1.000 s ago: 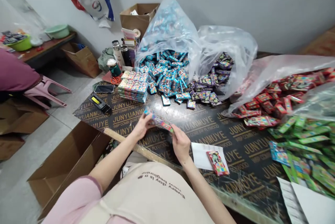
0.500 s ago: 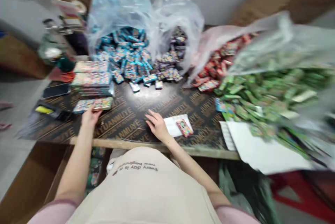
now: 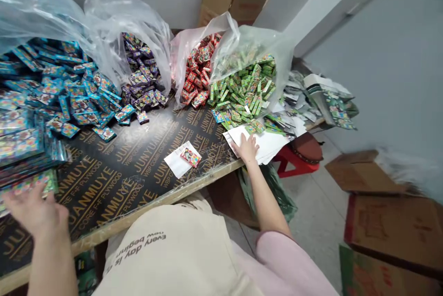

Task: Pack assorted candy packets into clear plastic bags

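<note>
My left hand [image 3: 36, 208] is at the lower left with its fingers apart, slightly blurred. It rests at a flat colourful printed pack [image 3: 48, 178] in front of the stacked packs [image 3: 20, 146]; the hand covers part of that pack. On the right, my right hand [image 3: 247, 148] lies with spread fingers on white sheets [image 3: 268, 144] at the table's front edge. Small green packets [image 3: 254, 125] lie just beyond its fingertips. Between my hands, a red packet [image 3: 191, 157] sits on a white card [image 3: 176, 161].
Plastic bags spill blue packets [image 3: 79, 97], purple packets [image 3: 141, 74], red packets [image 3: 200, 70] and green packets [image 3: 242, 84] along the back of the table [image 3: 138, 167]. A red stool [image 3: 297, 162] stands beyond the right end. Cardboard boxes [image 3: 391, 231] are on the floor at right.
The view has swung right. My right hand has moved right, from beside the white card onto the white sheets. My left hand stays by the packs, its fingers now more spread.
</note>
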A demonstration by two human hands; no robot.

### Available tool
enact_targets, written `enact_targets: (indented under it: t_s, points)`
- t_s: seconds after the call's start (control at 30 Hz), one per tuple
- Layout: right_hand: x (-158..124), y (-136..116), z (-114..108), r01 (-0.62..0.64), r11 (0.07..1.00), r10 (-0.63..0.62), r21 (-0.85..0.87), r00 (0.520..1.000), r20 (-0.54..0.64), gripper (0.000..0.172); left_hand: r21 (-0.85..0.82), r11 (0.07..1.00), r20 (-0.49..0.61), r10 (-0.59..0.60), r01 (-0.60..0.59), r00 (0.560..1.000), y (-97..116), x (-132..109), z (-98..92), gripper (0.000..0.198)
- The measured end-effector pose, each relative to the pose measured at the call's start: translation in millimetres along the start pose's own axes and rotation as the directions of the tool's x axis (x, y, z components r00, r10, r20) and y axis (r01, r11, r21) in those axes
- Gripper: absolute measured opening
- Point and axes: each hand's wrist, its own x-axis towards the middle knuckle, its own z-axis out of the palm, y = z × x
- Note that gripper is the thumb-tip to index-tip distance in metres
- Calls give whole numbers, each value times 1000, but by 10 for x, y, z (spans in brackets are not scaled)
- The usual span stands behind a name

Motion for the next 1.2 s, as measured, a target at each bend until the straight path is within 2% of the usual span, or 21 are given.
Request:
enact_targets:
  t_s: [0.03, 0.1, 0.23, 0.33, 0.47, 0.6, 0.7, 0.8, 0.87, 0.93, 1.03, 1.1, 1.2]
  points:
    - [-18, 29, 52, 15, 1000, -15, -4, 1000, 3, 63, -95, 995, -107, -47, 37, 993, 83, -46, 122, 67]
    - [-38, 25, 141, 57, 998, -57, -11, 998, -16, 56, -250, 967, -166, -100, 56, 981, 207, -114, 364, 75]
    - [102, -128, 202, 168, 986, -169, -19, 979, -110, 49, -379, 922, -59, -111, 81, 992, 320, -198, 740, 72]
    - [337, -300, 151, 253, 965, -262, -69, 944, -203, 47, -399, 915, 1, -59, 54, 998, 363, -263, 876, 71]
    - [647, -523, 46, 254, 948, -296, -194, 926, -235, 37, -386, 922, 36, -17, 29, 999, 383, -340, 893, 71]
    - [817, -721, -38, 266, 930, -313, -253, 935, -167, 28, -345, 938, 48, -24, 39, 999, 308, -358, 806, 69]
    - [796, -908, -83, 326, 917, -366, -230, 917, -157, 34, -341, 938, 51, -44, 59, 998, 234, -350, 732, 65]
    - [694, -1096, -102, 355, 918, -390, -176, 889, -241, 34, -332, 940, 59, -66, 82, 996, 213, -350, 693, 62]
    - [643, -1164, -87, 312, 938, -343, -148, 892, -294, 31, -321, 942, 87, -69, 94, 994, 242, -358, 690, 61]
    - [634, -1158, -46, 222, 966, -253, -135, 923, -291, 31, -320, 943, 120, -62, 98, 991, 293, -370, 696, 60]
    - [678, -1045, 36, 102, 982, -135, -160, 967, -214, 34, -319, 943, 142, -52, 95, 988, 356, -388, 707, 61]
    - [715, -948, 70, 80, 979, -115, -185, 976, -187, 33, -313, 944, 147, -58, 102, 987, 368, -399, 710, 61]
    - [735, -837, 59, 111, 974, -149, -197, 971, -187, 34, -304, 946, 160, -70, 116, 985, 343, -409, 708, 60]
